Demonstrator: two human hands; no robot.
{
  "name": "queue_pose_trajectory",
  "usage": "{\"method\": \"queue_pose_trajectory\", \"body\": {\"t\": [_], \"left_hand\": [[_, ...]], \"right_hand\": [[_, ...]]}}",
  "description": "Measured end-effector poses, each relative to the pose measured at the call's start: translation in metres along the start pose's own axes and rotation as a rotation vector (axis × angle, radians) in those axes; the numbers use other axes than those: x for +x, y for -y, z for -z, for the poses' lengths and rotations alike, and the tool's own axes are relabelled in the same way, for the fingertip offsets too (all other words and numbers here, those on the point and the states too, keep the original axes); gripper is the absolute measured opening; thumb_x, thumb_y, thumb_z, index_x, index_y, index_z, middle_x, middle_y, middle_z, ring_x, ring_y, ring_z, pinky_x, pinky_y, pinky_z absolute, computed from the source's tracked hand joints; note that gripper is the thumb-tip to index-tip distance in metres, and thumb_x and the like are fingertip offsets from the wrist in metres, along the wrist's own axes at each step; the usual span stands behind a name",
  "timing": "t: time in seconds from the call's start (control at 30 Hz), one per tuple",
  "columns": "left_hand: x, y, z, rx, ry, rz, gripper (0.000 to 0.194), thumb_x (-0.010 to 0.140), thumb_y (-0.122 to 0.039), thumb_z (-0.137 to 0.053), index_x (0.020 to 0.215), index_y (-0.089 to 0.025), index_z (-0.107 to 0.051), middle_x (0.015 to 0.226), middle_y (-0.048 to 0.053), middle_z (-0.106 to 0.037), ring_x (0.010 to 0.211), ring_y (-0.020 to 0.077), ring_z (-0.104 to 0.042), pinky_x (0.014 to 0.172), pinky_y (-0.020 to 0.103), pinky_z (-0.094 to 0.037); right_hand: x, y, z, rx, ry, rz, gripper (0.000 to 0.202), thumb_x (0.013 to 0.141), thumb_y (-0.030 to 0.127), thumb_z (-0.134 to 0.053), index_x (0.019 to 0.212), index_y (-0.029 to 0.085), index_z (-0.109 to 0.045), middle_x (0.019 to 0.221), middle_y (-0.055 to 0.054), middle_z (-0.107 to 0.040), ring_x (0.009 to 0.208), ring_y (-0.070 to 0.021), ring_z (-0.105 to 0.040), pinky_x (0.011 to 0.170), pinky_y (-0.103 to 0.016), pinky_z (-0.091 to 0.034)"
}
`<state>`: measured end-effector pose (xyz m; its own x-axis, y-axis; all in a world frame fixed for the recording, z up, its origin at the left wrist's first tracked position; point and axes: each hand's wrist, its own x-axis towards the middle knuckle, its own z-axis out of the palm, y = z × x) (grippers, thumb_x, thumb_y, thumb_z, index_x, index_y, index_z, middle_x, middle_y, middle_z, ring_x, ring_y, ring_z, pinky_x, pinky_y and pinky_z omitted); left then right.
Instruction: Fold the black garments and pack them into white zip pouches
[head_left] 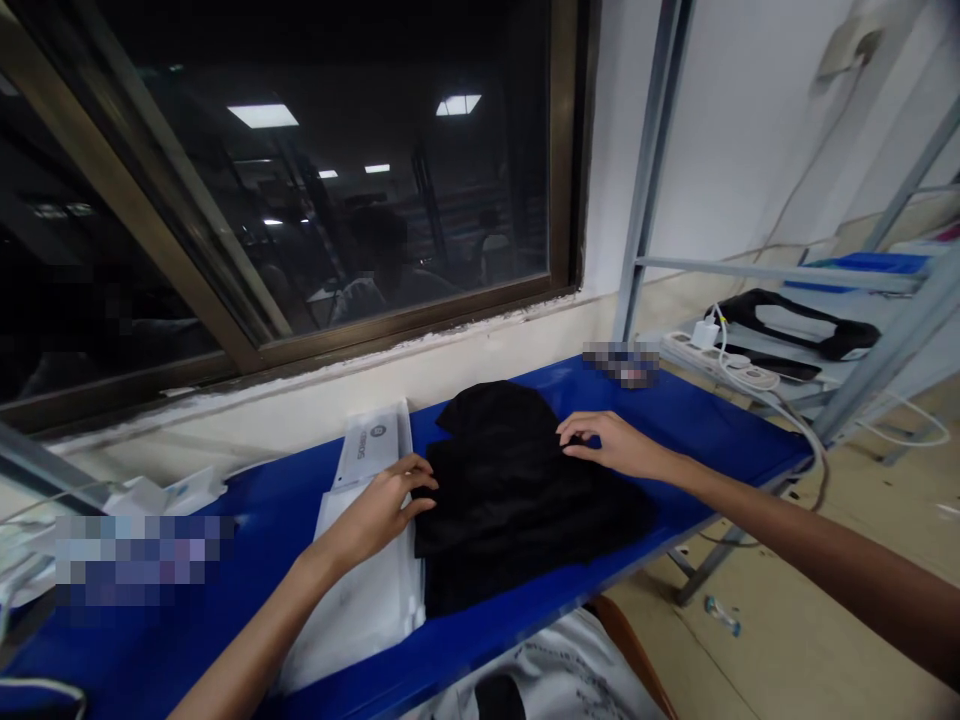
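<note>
A black garment (502, 500) lies spread on the blue tabletop (622, 410), its rounded, hood-like end towards the wall. At its left edge, my left hand (394, 495) has fingers and thumb curled in a loose pinch on the cloth. On the opposite side, my right hand (607, 440) pinches the garment's upper right edge between thumb and fingertips. White, partly clear plastic bags (367, 580) lie under my left wrist and beside the garment; one has dark printing. The dark cloth hides its folds and seams.
A power strip (720, 360) with white cables sits on the rack at right, near a black curved item (802, 320). White adapters (165, 495) stand at the table's left. A window (405, 200) rises behind; a metal post (652, 170) stands at the table's far right.
</note>
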<state>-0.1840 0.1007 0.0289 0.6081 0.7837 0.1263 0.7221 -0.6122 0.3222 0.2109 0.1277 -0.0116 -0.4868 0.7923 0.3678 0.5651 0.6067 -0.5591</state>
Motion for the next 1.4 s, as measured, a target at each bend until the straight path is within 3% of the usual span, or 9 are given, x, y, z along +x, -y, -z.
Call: {"method": "queue_pose_trajectory", "body": {"t": [0.3, 0.5, 0.67, 0.83, 0.97, 1.07, 1.17, 1.27, 1.4], "left_hand": [[0.002, -0.022, 0.029, -0.084, -0.134, 0.030, 0.009, 0.094, -0.024, -0.058, 0.094, -0.021, -0.067, 0.094, 0.003, -0.071, 0.087, 0.0190, -0.068, 0.079, 0.031, -0.052], [0.027, -0.004, 0.017, 0.003, -0.105, 0.131, 0.025, 0.084, -0.011, -0.062, 0.104, -0.019, -0.073, 0.104, 0.007, -0.072, 0.096, 0.0237, -0.068, 0.085, 0.037, -0.055], [0.047, -0.025, 0.001, 0.070, -0.074, 0.015, 0.023, 0.094, -0.017, -0.057, 0.109, -0.021, -0.073, 0.119, 0.009, -0.068, 0.116, 0.0274, -0.063, 0.100, 0.042, -0.049], [0.088, -0.029, -0.017, -0.043, 0.140, 0.033, 0.035, 0.086, -0.018, -0.067, 0.121, -0.015, -0.067, 0.111, 0.009, -0.071, 0.096, 0.0213, -0.069, 0.087, 0.033, -0.053], [0.106, -0.031, -0.012, -0.079, 0.250, 0.008, 0.023, 0.076, -0.021, -0.077, 0.097, -0.014, -0.071, 0.080, 0.001, -0.068, 0.072, 0.0165, -0.065, 0.065, 0.025, -0.050], [0.103, -0.046, 0.006, -0.056, 0.180, -0.043, 0.020, 0.076, -0.016, -0.072, 0.096, -0.016, -0.069, 0.092, 0.004, -0.067, 0.079, 0.0175, -0.064, 0.071, 0.028, -0.049], [0.094, -0.065, 0.020, 0.163, -0.119, -0.128, 0.016, 0.085, -0.013, -0.060, 0.100, -0.017, -0.066, 0.104, 0.007, -0.066, 0.091, 0.0225, -0.063, 0.079, 0.033, -0.049], [0.080, -0.077, 0.008, 0.469, -0.350, -0.209, 0.019, 0.097, -0.012, -0.047, 0.099, -0.016, -0.065, 0.106, 0.012, -0.066, 0.102, 0.0278, -0.061, 0.081, 0.038, -0.050], [0.055, -0.075, -0.036, 0.698, -0.128, -0.369, 0.020, 0.097, -0.008, -0.048, 0.091, -0.014, -0.066, 0.097, 0.012, -0.068, 0.096, 0.0262, -0.063, 0.076, 0.037, -0.052]], "right_hand": [[-0.007, 0.024, 0.029, 0.047, -0.084, -0.048, 0.019, 0.092, 0.039, -0.064, 0.094, 0.022, -0.071, 0.096, -0.004, -0.076, 0.091, -0.0224, -0.071, 0.087, -0.036, -0.052], [0.021, 0.002, 0.004, -0.112, -0.099, -0.052, 0.012, 0.090, 0.022, -0.062, 0.096, 0.020, -0.071, 0.096, -0.005, -0.076, 0.089, -0.0223, -0.071, 0.084, -0.036, -0.053], [0.032, 0.018, -0.014, -0.440, -0.127, 0.102, 0.024, 0.098, 0.017, -0.052, 0.110, 0.019, -0.073, 0.113, -0.010, -0.073, 0.108, -0.0270, -0.066, 0.096, -0.044, -0.049], [0.050, 0.032, -0.011, -0.432, 0.172, 0.116, 0.030, 0.093, 0.036, -0.068, 0.119, 0.021, -0.070, 0.111, -0.009, -0.073, 0.111, -0.0300, -0.061, 0.095, -0.045, -0.047], [0.059, 0.033, -0.002, -0.430, 0.376, 0.093, 0.023, 0.087, 0.037, -0.075, 0.101, 0.019, -0.070, 0.102, -0.009, -0.068, 0.105, -0.0297, -0.059, 0.086, -0.038, -0.047], [0.052, 0.040, 0.013, -0.391, 0.278, 0.147, 0.019, 0.093, 0.033, -0.067, 0.107, 0.019, -0.063, 0.102, -0.008, -0.067, 0.095, -0.0254, -0.061, 0.081, -0.034, -0.046], [0.037, 0.049, 0.029, -0.437, 0.042, 0.192, 0.019, 0.098, 0.030, -0.060, 0.113, 0.019, -0.062, 0.092, -0.007, -0.070, 0.083, -0.0243, -0.063, 0.075, -0.035, -0.045], [0.014, 0.050, 0.032, -0.530, -0.175, 0.383, 0.022, 0.099, 0.021, -0.052, 0.116, 0.019, -0.066, 0.105, -0.012, -0.073, 0.095, -0.0277, -0.065, 0.083, -0.041, -0.045], [-0.023, 0.041, 0.007, -0.596, -0.102, 0.617, 0.036, 0.099, 0.007, -0.042, 0.121, 0.019, -0.067, 0.101, -0.010, -0.075, 0.097, -0.0250, -0.066, 0.090, -0.046, -0.046]]}}
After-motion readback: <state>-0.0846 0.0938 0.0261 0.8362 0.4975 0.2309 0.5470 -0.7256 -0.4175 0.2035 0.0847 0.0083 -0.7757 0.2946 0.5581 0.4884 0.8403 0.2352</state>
